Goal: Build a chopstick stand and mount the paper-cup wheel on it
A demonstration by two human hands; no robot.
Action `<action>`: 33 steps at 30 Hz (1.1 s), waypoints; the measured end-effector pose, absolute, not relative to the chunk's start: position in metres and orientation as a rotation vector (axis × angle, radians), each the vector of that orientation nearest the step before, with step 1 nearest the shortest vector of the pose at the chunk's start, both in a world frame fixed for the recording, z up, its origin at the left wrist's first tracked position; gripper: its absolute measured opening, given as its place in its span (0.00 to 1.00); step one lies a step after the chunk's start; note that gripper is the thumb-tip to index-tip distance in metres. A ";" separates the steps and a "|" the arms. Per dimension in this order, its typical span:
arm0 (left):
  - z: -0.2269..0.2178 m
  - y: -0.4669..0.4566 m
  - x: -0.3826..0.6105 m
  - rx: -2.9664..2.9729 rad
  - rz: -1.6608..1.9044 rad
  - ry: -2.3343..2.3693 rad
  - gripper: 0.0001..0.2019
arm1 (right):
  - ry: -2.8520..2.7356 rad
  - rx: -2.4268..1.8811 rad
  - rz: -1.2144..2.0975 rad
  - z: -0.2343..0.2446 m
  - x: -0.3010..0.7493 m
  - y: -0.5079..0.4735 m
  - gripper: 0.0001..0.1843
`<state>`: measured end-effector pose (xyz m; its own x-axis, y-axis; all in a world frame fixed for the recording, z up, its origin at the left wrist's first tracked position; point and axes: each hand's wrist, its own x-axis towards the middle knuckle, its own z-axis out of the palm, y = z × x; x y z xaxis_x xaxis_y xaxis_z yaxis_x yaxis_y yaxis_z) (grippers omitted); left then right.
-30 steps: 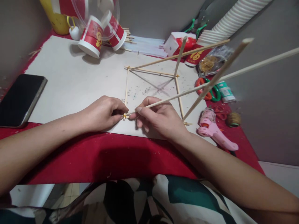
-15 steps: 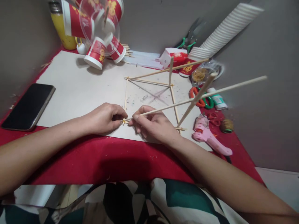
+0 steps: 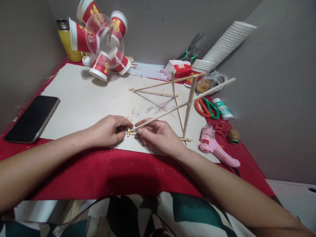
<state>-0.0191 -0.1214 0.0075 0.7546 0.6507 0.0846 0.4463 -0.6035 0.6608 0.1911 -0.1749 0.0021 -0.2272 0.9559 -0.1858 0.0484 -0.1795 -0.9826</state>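
A square frame of thin wooden sticks point(image 3: 179, 113) lies on the board, its corners bound with yellowish bands. One stick point(image 3: 190, 105) rises from its near right corner. Another long stick point(image 3: 212, 90) slants up to the right from the near left corner, passing close to the rising one. My right hand point(image 3: 160, 134) pinches this slanting stick near its lower end, between thumb and fingers. My left hand point(image 3: 111, 131) is curled at the same corner, thumb and fingertips closed on the frame's joint. The fingertips partly cover that corner.
A wheel of red paper cups point(image 3: 101, 65) stands at the back left beside a yellow bottle point(image 3: 67, 42). A phone point(image 3: 32, 118) lies left. On the right are scissors point(image 3: 213, 109), a pink glue gun point(image 3: 217, 146), a twine spool point(image 3: 233, 136) and stacked paper cups point(image 3: 224, 42).
The view has shifted a little, so most things sit lower. The slanting stick now looks steeper and its far end has come left. Both hands keep their grip at the near left corner.
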 end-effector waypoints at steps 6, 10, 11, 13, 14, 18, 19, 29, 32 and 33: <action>0.009 -0.122 -0.019 2.328 0.411 0.828 0.17 | -1.344 -1.226 1.448 0.000 0.188 -0.172 0.20; 0.009 -0.122 -0.018 2.323 0.401 0.836 0.17 | -1.280 -1.259 1.457 -0.002 0.189 -0.175 0.22; 0.009 -0.122 -0.018 2.324 0.395 0.839 0.17 | -1.266 -1.272 1.457 -0.001 0.189 -0.176 0.22; 0.008 -0.121 -0.019 2.329 0.388 0.843 0.17 | -1.262 -1.307 1.460 0.001 0.190 -0.177 0.22; 0.008 -0.121 -0.019 2.331 0.387 0.843 0.17 | -1.269 -1.327 1.466 0.002 0.191 -0.178 0.22; 0.007 -0.120 -0.020 2.319 0.391 0.835 0.16 | -1.337 -1.421 1.491 0.007 0.194 -0.179 0.17; 0.007 -0.121 -0.021 2.316 0.388 0.836 0.16 | -1.344 -1.444 1.484 0.008 0.196 -0.180 0.16; 0.014 -0.121 -0.022 2.356 0.390 0.829 0.15 | -1.700 -1.513 1.491 0.040 0.240 -0.235 0.19; 0.019 -0.121 -0.025 2.350 0.372 0.825 0.16 | -1.860 -1.448 1.496 0.046 0.259 -0.261 0.21; 0.020 -0.121 -0.026 2.329 0.356 0.830 0.17 | -1.879 -1.434 1.506 0.048 0.265 -0.270 0.23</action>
<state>-0.0264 -0.1207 0.0195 0.7648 0.6430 0.0400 0.4717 -0.6013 0.6450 0.2651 -0.2697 0.0476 -0.4345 0.8451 -0.3115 0.4879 -0.0699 -0.8701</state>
